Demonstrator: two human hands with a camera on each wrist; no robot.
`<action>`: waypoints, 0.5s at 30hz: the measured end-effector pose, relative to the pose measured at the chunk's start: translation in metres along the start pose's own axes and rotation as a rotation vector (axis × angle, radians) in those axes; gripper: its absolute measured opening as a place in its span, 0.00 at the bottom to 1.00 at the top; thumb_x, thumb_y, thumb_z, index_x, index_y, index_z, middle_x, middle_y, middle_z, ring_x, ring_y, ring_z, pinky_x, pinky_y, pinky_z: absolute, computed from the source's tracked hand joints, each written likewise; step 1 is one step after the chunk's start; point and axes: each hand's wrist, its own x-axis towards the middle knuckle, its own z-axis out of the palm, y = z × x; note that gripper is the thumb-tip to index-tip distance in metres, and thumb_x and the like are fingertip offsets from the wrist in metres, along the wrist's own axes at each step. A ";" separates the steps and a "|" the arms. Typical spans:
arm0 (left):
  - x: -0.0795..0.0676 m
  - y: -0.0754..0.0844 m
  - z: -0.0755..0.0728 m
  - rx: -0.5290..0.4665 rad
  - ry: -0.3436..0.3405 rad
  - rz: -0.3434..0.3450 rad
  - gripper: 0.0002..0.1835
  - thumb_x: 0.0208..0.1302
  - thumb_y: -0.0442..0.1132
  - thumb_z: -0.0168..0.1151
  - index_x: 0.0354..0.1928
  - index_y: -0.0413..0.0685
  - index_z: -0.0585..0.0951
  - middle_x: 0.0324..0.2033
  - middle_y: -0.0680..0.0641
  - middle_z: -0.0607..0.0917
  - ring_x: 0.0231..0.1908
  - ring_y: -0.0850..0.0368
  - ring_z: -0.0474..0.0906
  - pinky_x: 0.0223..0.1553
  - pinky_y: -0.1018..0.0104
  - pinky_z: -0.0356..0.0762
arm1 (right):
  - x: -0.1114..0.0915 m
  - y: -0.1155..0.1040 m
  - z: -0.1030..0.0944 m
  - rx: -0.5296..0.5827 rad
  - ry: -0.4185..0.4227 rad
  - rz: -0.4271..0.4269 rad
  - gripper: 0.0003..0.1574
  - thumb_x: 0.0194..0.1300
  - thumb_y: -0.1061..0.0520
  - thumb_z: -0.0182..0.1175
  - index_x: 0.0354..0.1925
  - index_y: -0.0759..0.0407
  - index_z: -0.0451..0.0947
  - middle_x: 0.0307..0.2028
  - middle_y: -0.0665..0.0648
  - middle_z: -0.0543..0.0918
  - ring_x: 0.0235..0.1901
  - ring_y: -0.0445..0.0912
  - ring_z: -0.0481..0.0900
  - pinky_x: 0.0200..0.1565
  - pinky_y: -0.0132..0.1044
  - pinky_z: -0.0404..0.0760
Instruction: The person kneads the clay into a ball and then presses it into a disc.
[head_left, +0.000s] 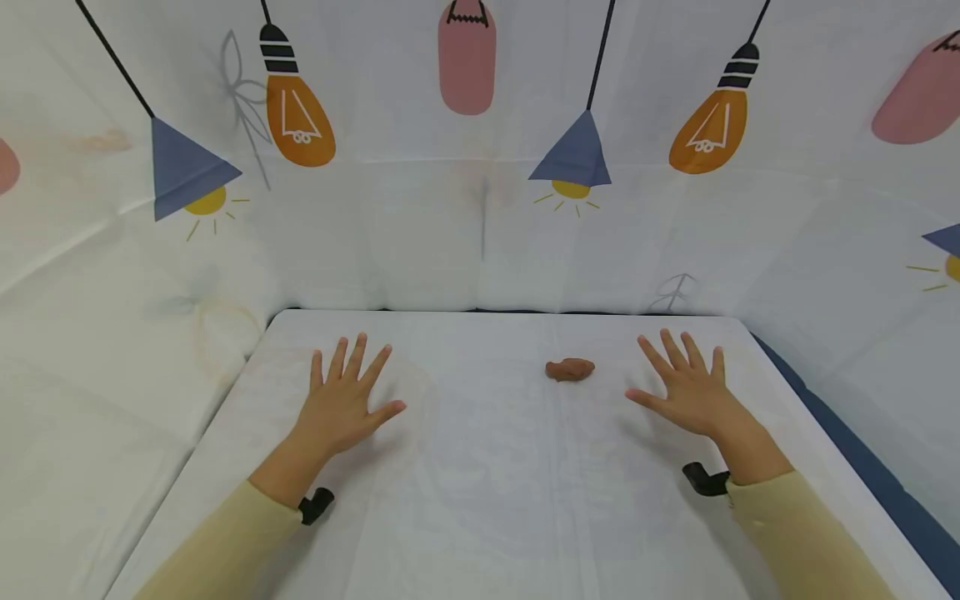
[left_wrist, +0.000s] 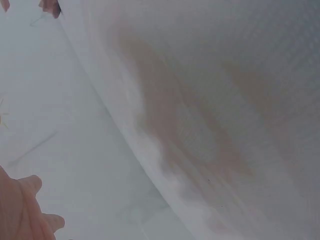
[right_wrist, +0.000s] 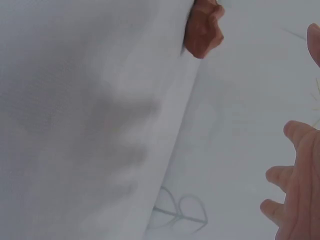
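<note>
A small reddish-brown lump (head_left: 570, 369), like clay or dough, lies on the white tabletop right of the middle. In the right wrist view the lump (right_wrist: 204, 30) shows an uneven, folded surface. My right hand (head_left: 692, 390) is spread palm down to the right of it, fingers apart and holding nothing. Over the left part of the table my left hand (head_left: 343, 408) is likewise spread, fingers straight. Both hands cast shadows on the white surface. Fingers of the left hand (left_wrist: 22, 207) show at the lower left of the left wrist view.
The white table (head_left: 465, 500) reaches back to a hanging white cloth (head_left: 390, 233) printed with lamps, bulbs and pink shapes. Each wrist wears a black strap, such as the right one (head_left: 705, 480). Dark blue material (head_left: 862, 442) shows beyond the table's right edge.
</note>
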 end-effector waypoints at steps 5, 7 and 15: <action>0.003 0.004 0.001 -0.006 -0.002 0.008 0.50 0.65 0.77 0.44 0.81 0.59 0.47 0.79 0.38 0.39 0.76 0.37 0.29 0.69 0.35 0.19 | 0.005 -0.008 0.000 0.003 0.003 -0.019 0.61 0.66 0.21 0.49 0.81 0.47 0.36 0.78 0.69 0.37 0.74 0.71 0.30 0.62 0.75 0.22; 0.004 0.006 0.002 -0.009 -0.009 0.009 0.50 0.65 0.77 0.44 0.81 0.59 0.47 0.79 0.39 0.38 0.77 0.37 0.29 0.69 0.35 0.18 | 0.007 -0.011 0.001 0.001 0.003 -0.027 0.61 0.66 0.22 0.49 0.81 0.47 0.37 0.78 0.68 0.37 0.75 0.70 0.30 0.62 0.75 0.22; 0.009 0.013 0.005 -0.016 -0.013 0.017 0.49 0.66 0.77 0.43 0.80 0.59 0.49 0.79 0.40 0.39 0.77 0.36 0.32 0.69 0.34 0.21 | 0.016 -0.021 0.008 0.003 0.010 -0.062 0.59 0.67 0.23 0.49 0.81 0.47 0.39 0.78 0.69 0.40 0.75 0.71 0.33 0.64 0.75 0.25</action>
